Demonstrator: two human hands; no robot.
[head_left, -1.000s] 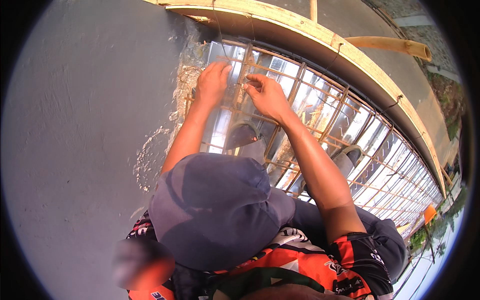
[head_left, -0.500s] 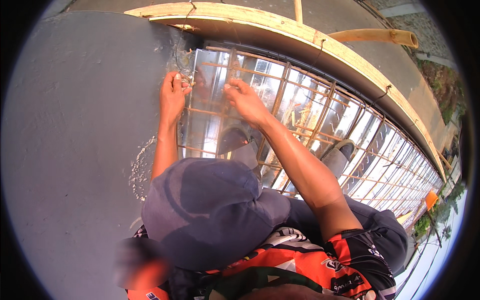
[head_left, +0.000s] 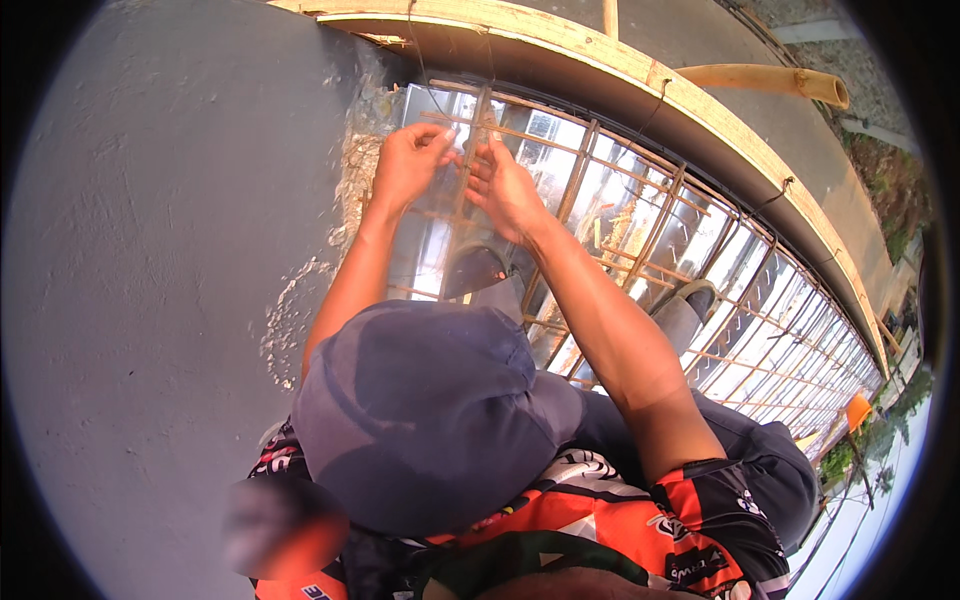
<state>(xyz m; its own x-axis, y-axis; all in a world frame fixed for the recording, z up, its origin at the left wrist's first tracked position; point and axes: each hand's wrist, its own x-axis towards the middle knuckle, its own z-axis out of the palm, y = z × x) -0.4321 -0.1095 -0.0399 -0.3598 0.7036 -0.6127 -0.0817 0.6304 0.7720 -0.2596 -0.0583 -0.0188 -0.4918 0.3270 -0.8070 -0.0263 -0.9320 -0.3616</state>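
A rusty rebar grid (head_left: 640, 230) lies over shiny sheeting beside a grey concrete slab. My left hand (head_left: 405, 165) and my right hand (head_left: 505, 190) meet at one crossing of the grid near its far left corner. The fingertips of both hands pinch an upright bar (head_left: 468, 150) there, almost touching each other. Whether a tie wire is between the fingers is too small to tell. Both forearms reach forward over my dark cap (head_left: 420, 410).
A curved wooden form board (head_left: 600, 55) borders the grid on the far side, with a yellowish pole (head_left: 760, 78) beyond it. The concrete slab (head_left: 170, 250) fills the left, its edge rough and crumbled. My two shoes (head_left: 478, 268) stand on the grid. An orange object (head_left: 858, 410) sits far right.
My left hand has left the grid's left edge and moved right, and my right hand has come in to meet it at the same crossing. The hands were apart before.
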